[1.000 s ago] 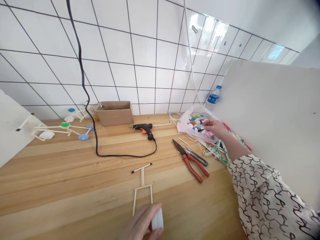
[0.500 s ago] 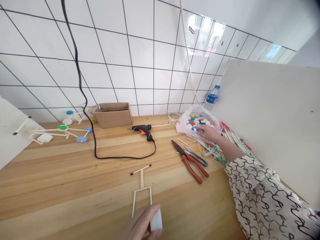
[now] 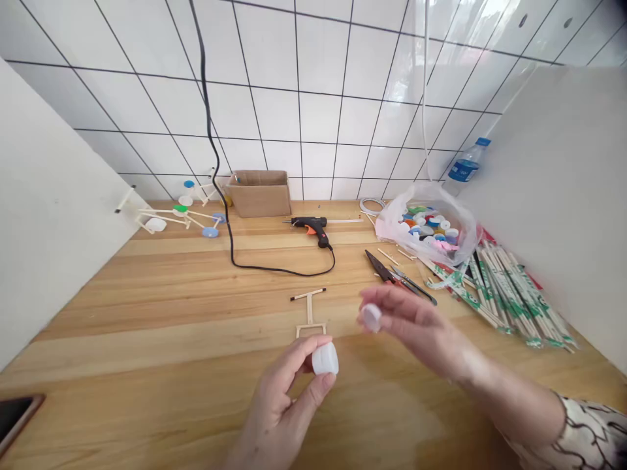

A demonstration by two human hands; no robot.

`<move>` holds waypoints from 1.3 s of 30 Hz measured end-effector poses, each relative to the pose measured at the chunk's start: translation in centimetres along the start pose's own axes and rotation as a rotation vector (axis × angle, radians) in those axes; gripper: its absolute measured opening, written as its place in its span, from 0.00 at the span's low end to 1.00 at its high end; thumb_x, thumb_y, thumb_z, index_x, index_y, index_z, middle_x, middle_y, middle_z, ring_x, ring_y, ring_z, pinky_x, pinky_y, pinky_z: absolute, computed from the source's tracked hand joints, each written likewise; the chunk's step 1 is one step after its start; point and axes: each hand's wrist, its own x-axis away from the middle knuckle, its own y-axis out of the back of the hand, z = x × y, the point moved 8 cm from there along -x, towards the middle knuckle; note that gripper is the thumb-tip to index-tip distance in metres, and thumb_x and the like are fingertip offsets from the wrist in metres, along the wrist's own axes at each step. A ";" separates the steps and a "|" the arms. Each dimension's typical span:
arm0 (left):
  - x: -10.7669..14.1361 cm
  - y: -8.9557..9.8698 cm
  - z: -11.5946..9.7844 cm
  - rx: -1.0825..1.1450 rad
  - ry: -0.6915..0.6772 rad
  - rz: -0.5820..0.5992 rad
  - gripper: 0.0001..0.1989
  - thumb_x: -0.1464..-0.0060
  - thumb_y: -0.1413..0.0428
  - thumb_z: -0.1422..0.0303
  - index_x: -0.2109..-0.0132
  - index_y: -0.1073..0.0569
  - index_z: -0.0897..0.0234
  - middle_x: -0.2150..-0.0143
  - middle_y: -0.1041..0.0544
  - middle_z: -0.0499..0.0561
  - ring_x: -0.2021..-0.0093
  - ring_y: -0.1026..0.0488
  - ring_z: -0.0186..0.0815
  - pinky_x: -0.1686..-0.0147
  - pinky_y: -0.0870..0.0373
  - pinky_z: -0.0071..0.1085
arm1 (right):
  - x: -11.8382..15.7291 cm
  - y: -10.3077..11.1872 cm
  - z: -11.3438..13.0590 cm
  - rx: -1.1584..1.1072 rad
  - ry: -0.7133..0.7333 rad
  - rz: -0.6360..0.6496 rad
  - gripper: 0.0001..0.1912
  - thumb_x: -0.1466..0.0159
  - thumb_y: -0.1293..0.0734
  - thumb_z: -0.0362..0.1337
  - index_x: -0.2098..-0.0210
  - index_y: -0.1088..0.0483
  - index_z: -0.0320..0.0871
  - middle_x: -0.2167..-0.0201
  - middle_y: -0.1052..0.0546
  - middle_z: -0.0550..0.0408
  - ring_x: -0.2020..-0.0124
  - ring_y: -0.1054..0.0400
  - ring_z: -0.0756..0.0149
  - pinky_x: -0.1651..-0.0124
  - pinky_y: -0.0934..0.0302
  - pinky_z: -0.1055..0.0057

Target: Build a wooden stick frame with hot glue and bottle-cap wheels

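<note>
Between thumb and fingers, my left hand [image 3: 289,391] pinches white bottle caps [image 3: 325,359], which look stacked together. A single whitish bottle cap [image 3: 371,317] is held by my right hand [image 3: 416,326], its hollow side partly facing me. The two hands are apart, both raised over the wooden table. Just behind my left hand lies a frame of glued wooden sticks [image 3: 309,312] with dark-tipped ends on its crossbar; its near part is hidden by the hand. Red-handled pliers [image 3: 379,266] and a pair of snips [image 3: 416,287] lie behind my right hand, which covers most of the plier handles.
A plastic bag of coloured caps [image 3: 392,225] stands back right, beside bundled wooden sticks [image 3: 519,294] and a water bottle [image 3: 465,168]. A glue gun [image 3: 311,224] with a black cord lies before a cardboard box [image 3: 262,196]. Stick-and-cap models [image 3: 189,219] stand left; a phone [image 3: 17,418] lies front left.
My right hand has come out of the cap bag with a cap and moved toward my left hand. My left hand has lifted its caps. The view has shifted right and downward.
</note>
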 end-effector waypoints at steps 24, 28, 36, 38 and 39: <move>0.4 -1.1 -1.9 -0.229 -0.421 -0.014 0.15 0.43 0.44 0.73 0.48 0.30 0.60 0.57 0.22 0.51 0.57 0.23 0.32 0.57 0.26 0.21 | 3.6 -7.7 -3.0 0.111 0.204 0.047 0.18 0.36 0.35 0.31 0.47 0.33 0.51 0.58 0.22 0.56 0.59 0.27 0.68 0.54 0.33 0.71; 0.8 -1.4 -1.8 -0.339 -0.497 -0.026 0.15 0.39 0.48 0.70 0.46 0.32 0.63 0.54 0.23 0.56 0.55 0.23 0.34 0.57 0.25 0.23 | 3.8 -7.6 -3.3 0.098 0.224 0.045 0.21 0.36 0.35 0.31 0.44 0.35 0.55 0.58 0.22 0.59 0.59 0.27 0.71 0.53 0.33 0.73; 0.9 -1.3 -2.5 -0.456 -0.517 -0.071 0.13 0.38 0.50 0.66 0.48 0.33 0.62 0.57 0.20 0.54 0.60 0.21 0.33 0.61 0.24 0.22 | 2.8 -8.1 -3.5 -0.245 0.096 0.088 0.17 0.40 0.30 0.33 0.51 0.28 0.52 0.63 0.21 0.60 0.62 0.28 0.73 0.57 0.34 0.75; 0.5 -1.2 -2.5 -0.439 -0.455 -0.059 0.12 0.38 0.49 0.65 0.49 0.33 0.61 0.60 0.19 0.50 0.64 0.21 0.31 0.64 0.24 0.20 | 2.5 -7.9 -3.4 -0.326 0.049 0.088 0.14 0.40 0.30 0.34 0.54 0.26 0.48 0.64 0.21 0.58 0.63 0.28 0.72 0.57 0.34 0.74; 0.5 -1.1 -2.6 -0.427 -0.441 -0.056 0.11 0.39 0.49 0.65 0.50 0.33 0.61 0.62 0.19 0.50 0.65 0.21 0.31 0.64 0.24 0.20 | 2.4 -7.6 -3.5 -0.362 0.021 0.075 0.13 0.41 0.29 0.34 0.56 0.25 0.46 0.64 0.21 0.56 0.64 0.28 0.72 0.58 0.34 0.74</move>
